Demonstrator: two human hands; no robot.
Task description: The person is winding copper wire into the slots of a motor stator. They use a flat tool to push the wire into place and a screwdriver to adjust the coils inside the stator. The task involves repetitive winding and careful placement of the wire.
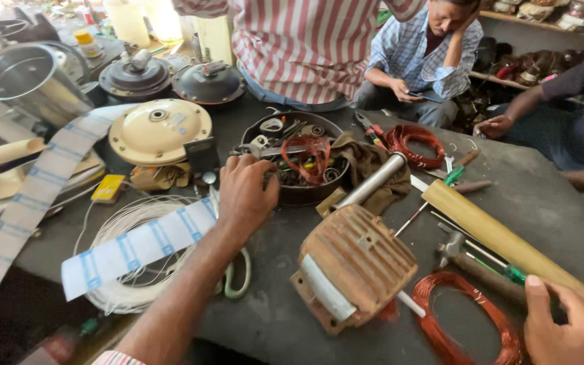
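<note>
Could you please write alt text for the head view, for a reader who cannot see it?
At a cluttered workbench, the person's left hand reaches into a round tray of tools and parts, while the right hand grips a long yellow-handled tool. A rusty ribbed motor and copper wire coil lie between them.

Bare forearms, striped cuff – red, white
</note>
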